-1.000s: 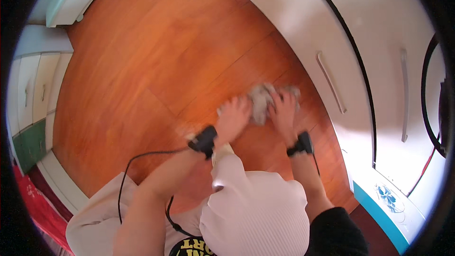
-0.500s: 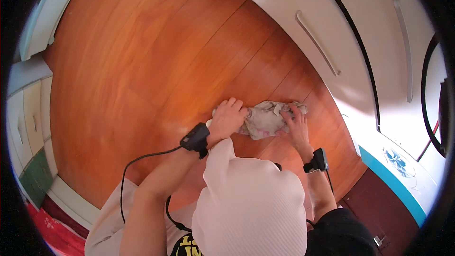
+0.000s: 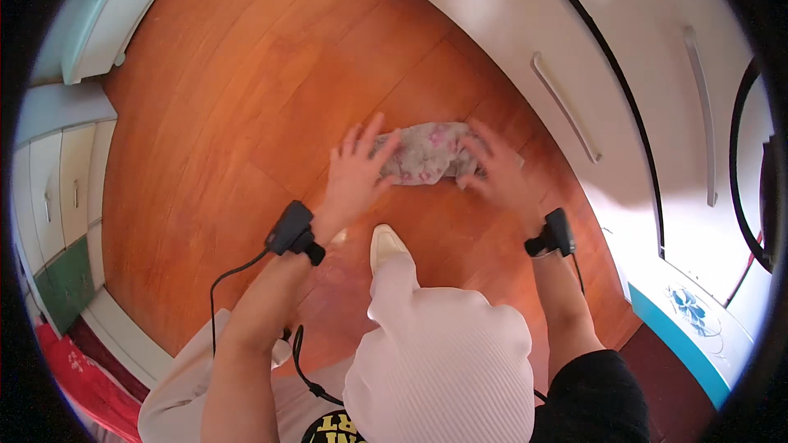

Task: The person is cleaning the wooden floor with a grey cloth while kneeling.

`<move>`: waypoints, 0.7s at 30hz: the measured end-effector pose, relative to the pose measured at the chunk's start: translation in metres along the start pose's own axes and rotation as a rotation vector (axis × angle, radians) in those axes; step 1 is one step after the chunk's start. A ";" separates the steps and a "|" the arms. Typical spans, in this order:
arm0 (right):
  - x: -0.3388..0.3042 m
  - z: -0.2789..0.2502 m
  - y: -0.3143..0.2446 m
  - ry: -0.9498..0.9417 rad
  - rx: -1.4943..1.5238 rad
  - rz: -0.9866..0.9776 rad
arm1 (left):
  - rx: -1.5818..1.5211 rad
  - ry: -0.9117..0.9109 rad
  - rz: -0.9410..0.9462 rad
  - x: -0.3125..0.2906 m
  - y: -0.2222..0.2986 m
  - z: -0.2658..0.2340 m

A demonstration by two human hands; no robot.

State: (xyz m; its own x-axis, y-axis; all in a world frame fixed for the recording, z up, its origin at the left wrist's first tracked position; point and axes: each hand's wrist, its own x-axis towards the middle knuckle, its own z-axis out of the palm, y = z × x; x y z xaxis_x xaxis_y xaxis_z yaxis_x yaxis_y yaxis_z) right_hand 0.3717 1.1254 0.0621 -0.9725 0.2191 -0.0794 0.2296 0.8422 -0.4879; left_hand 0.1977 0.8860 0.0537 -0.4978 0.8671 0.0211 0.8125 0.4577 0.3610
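Floor: shiny orange-brown wooden floor, beside white cupboard doors.
Cloth: small crumpled grey rag with pink flowers, lying on the floor between both hands.
Left hand: open, fingers spread, touching the rag's left end.
Right hand: open, flat on its right end.
Feel: looks soft, light and floppy; best pinched at the ends.

Wooden floor, white cabinet doors with long handles, red mat.

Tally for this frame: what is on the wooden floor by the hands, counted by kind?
Floral cloth: 1
Hands on the cloth: 2, left hand and right hand
Wrist devices: 2, left, right
White shoe: 1
Total: 6
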 end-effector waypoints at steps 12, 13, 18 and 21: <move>-0.111 0.070 -0.026 -0.005 -0.194 0.035 | -0.037 -0.111 0.420 -0.066 0.046 0.053; -0.094 0.066 -0.016 -0.043 -0.194 0.008 | 0.034 -0.038 0.433 -0.052 0.035 0.056; 0.112 0.039 -0.023 0.179 -0.177 -0.073 | 0.271 0.165 -0.038 0.053 -0.042 0.030; 0.201 0.038 -0.013 0.392 -0.118 -0.204 | 0.213 0.173 -0.170 0.107 -0.045 -0.010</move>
State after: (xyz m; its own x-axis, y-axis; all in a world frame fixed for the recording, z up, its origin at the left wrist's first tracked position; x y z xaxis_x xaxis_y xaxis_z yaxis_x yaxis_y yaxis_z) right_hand 0.1719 1.1402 0.0194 -0.9150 0.1937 0.3539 0.0601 0.9329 -0.3551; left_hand 0.1046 0.9564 0.0492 -0.6609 0.7369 0.1421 0.7497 0.6396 0.1700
